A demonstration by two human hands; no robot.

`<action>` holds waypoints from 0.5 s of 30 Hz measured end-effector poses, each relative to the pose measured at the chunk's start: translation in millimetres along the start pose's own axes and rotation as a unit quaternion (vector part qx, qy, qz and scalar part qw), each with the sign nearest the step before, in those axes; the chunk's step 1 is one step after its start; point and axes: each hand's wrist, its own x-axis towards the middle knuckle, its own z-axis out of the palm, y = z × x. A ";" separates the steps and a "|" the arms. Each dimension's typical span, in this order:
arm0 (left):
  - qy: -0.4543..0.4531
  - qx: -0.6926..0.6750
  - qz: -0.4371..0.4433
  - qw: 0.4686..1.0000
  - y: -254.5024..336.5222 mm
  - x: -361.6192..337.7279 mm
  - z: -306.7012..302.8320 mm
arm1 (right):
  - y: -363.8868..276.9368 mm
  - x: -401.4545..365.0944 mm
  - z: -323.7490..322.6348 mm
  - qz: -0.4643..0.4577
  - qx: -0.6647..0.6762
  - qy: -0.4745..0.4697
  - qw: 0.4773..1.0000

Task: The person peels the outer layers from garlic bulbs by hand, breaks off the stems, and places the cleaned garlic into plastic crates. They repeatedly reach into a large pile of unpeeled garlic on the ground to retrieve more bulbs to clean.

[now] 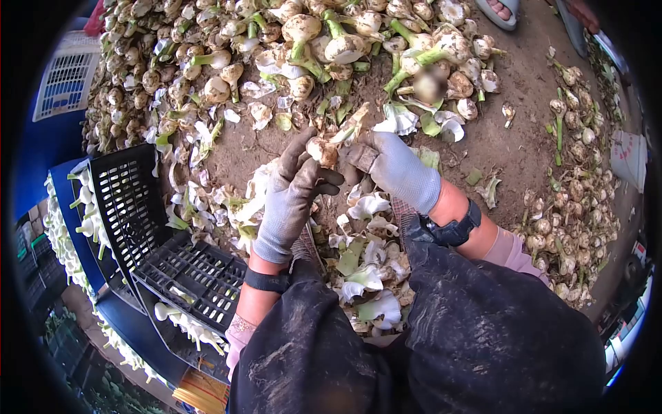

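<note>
A garlic bulb (321, 152) with dry, dirt-marked skin and a short pale stem is held up in front of me, above the ground. My left hand (289, 196), in a soiled grey glove, pinches the bulb from the left between thumb and fingers. From the other side my right hand (402, 169), gloved the same way, has its curled fingers against the bulb's loose skin below the stem. Part of those fingertips is hidden. Peeled-off garlic skins (369, 279) lie between my legs, under the hands.
Unpeeled garlic (186, 48) is heaped ahead, with another pile (569, 234) along the right. A black plastic crate (127, 196) stands at my left, beside trimmed white garlic (65, 238). A white basket (67, 79) is behind it. Another person's sandalled foot (500, 10) shows at the top.
</note>
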 end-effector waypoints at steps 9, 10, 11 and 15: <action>0.071 0.166 0.109 0.978 -6.3 5.4 5.1 | 0.0 14.3 5.9 0.048 -0.015 -0.017 0.999; 0.070 0.165 0.108 0.978 -5.7 4.1 5.2 | 2.0 15.2 7.9 0.054 0.009 -0.007 0.999; 0.076 0.151 0.080 0.982 -4.4 1.2 4.6 | 2.1 14.7 8.8 0.054 0.009 -0.006 0.998; 0.050 0.025 0.054 0.997 -8.5 0.9 2.0 | -2.6 10.0 10.9 0.057 0.019 0.012 0.998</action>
